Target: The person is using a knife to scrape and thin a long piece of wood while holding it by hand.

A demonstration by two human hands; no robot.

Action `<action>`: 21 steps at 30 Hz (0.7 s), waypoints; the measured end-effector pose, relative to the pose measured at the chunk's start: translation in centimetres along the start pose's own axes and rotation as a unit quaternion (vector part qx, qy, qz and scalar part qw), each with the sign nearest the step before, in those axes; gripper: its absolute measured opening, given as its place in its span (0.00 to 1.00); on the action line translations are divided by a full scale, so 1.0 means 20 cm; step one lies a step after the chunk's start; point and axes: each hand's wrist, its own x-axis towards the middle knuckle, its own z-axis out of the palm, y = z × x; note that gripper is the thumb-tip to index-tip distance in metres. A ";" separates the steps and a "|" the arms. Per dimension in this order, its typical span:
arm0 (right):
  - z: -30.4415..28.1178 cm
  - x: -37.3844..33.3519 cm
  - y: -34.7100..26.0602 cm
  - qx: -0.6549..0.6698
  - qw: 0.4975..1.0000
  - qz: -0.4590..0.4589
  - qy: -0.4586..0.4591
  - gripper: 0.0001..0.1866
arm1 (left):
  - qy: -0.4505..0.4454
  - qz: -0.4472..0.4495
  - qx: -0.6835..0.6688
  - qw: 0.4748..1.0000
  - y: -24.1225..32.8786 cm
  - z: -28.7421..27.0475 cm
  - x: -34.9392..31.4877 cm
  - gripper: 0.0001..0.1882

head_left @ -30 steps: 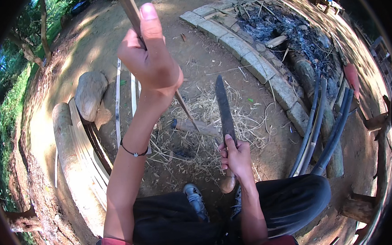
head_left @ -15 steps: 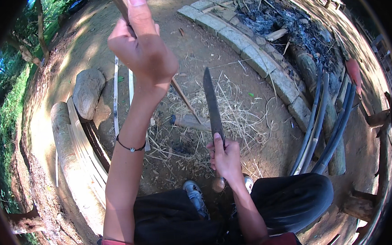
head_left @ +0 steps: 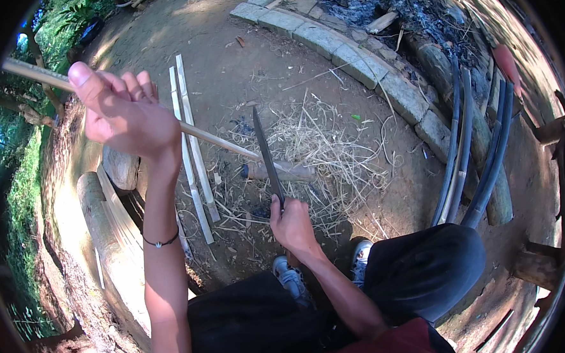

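A slender wooden strip (head_left: pixel 220 141) slants down from the left hand (head_left: pixel 133 123) toward a short log (head_left: pixel 292 171); contact there is hard to tell. It looks light, springy and fairly stiff lengthwise, perhaps sharp-edged, so the upper part, clear of the blade, seems the safest hold. The left thumb is extended, fingers loosely curled, the strip lying across the hand. The right hand (head_left: pixel 293 226) is closed round a long knife (head_left: pixel 266 145). Around the log lie curly shavings (head_left: pixel 338 148); two pale strips (head_left: pixel 201 152) lie leftward, beyond them a curved stone curb (head_left: pixel 353 61).
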 end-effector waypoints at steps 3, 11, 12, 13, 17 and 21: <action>-0.06 0.00 -0.17 0.042 0.999 0.006 -0.020 0.19 | 0.003 -0.001 0.008 1.000 0.00 0.01 -0.03 0.29; 0.04 0.02 -0.01 0.027 0.997 0.069 -0.009 0.21 | -0.021 -0.048 -0.006 0.999 -0.01 -0.03 -0.01 0.31; 0.04 0.03 0.00 0.032 0.996 0.080 -0.012 0.21 | -0.011 -0.046 -0.010 0.999 0.00 -0.03 0.01 0.31; 0.06 0.04 0.01 0.018 0.999 0.025 0.011 0.20 | -0.001 -0.044 -0.015 0.999 0.00 -0.03 0.04 0.31; -0.04 0.01 -0.24 0.091 0.995 -0.030 -0.022 0.19 | -0.015 -0.036 -0.012 0.999 0.00 -0.06 0.02 0.31; -0.03 0.00 -0.24 0.119 0.991 -0.049 -0.033 0.17 | -0.042 -0.050 0.000 0.998 0.01 -0.05 -0.04 0.31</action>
